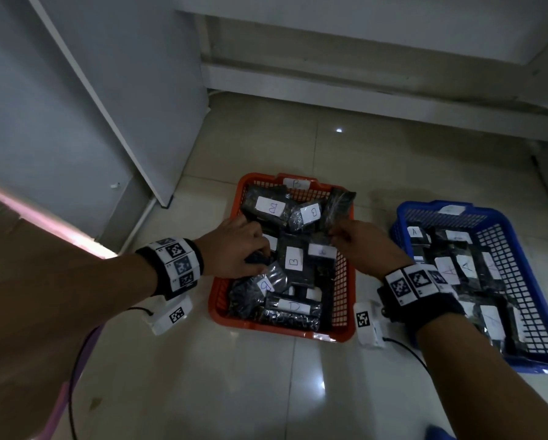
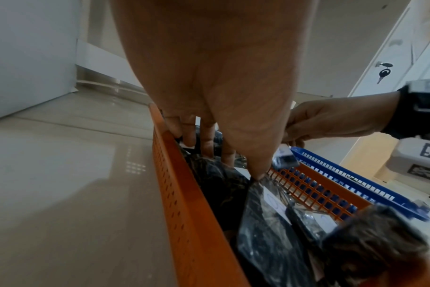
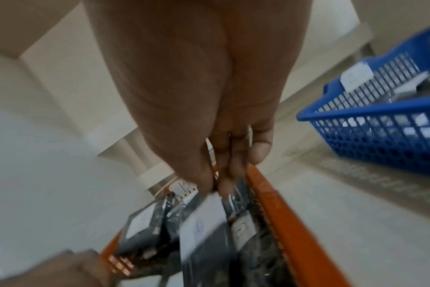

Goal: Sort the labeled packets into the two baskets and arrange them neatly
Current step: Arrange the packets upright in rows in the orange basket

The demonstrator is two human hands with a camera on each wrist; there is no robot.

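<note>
Several dark packets with white B labels lie in the orange basket (image 1: 225,300) at the centre. The blue basket (image 1: 526,281) to its right holds packets labeled A. My left hand (image 1: 260,255) reaches over the orange basket's left side, its fingers curled round a dark packet (image 1: 256,259). In the left wrist view the thumb of that left hand (image 2: 233,163) touches a packet's top corner (image 2: 265,223). My right hand (image 1: 339,236) is over the basket's right side. It pinches the top of a white-labeled packet (image 3: 204,223) between thumb and fingers (image 3: 215,186).
A white cabinet (image 1: 76,106) stands at the left, and a low wall ledge (image 1: 361,90) runs behind the baskets. Black cables (image 1: 76,360) trail from both wrists across the glossy tile floor (image 1: 234,392). Bare tiles show in front of the baskets.
</note>
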